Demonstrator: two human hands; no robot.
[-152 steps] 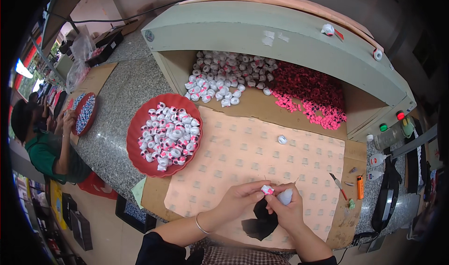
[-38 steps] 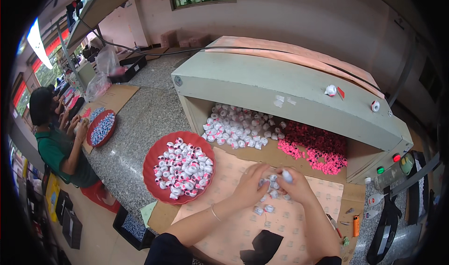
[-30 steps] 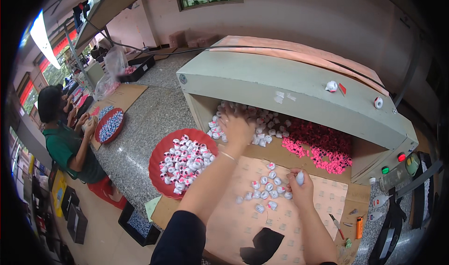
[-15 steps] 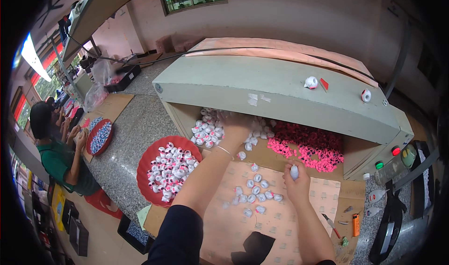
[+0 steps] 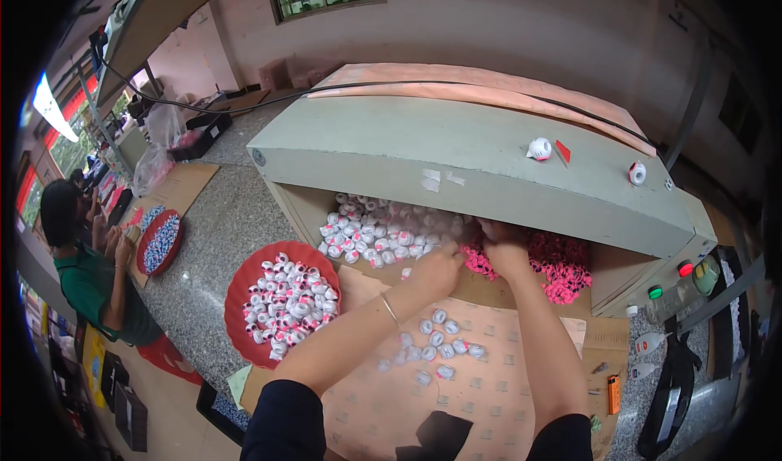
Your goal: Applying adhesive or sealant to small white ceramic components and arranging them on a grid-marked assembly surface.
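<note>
Both hands are now up at the mouth of the machine: the left hand (image 5: 437, 267) curls over the near edge of the white caps (image 5: 383, 233), fingers bent as if raking, though I can't tell whether it has closed on any. The right hand (image 5: 505, 253) sits just beside it, where the white pile meets the pink caps (image 5: 562, 270); its fingers are buried among the pieces, so their state is hidden.

A second ago the left hand was already stretching toward that pile while the right lingered over the paper; since then both have gone forward, which looks like another scoop being gathered.

Nearer the person, a small scatter of loose caps (image 5: 436, 349) lies on the patterned paper sheet (image 5: 505, 396), under the forearms and well behind the hands. To the left the red tray (image 5: 244, 286) is heaped with white and pink pieces. Behind it all stands the grey-green machine hood (image 5: 456, 164), and far left a seated co-worker (image 5: 90, 274) bends over another tray (image 5: 159, 241).
</note>
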